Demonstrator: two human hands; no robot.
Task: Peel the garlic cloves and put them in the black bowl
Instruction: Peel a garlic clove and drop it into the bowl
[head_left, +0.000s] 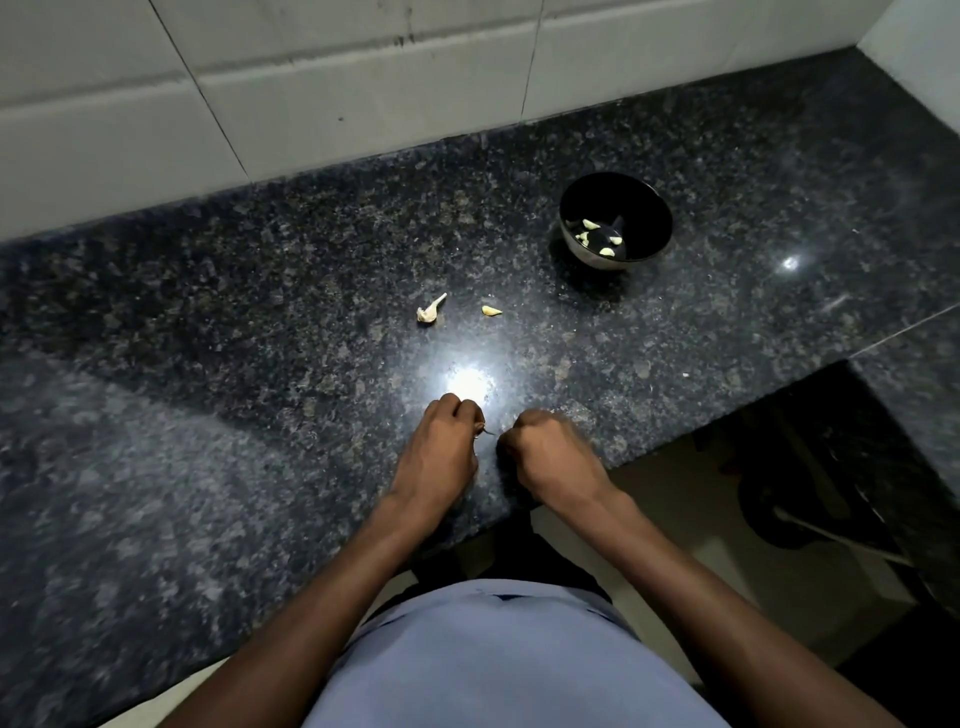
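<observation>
Dark granite desk (208, 364), tiled wall behind. Left hand (441, 447) pinches a small dark scrap; right hand (550, 452) fisted, contents hidden. Black bowl (649, 208) far right holds peeled cloves (605, 252). One clove (491, 310) and garlic stem (430, 310) lie mid-desk.

I can read no text, label, brand, number or sign anywhere in front of me.
</observation>
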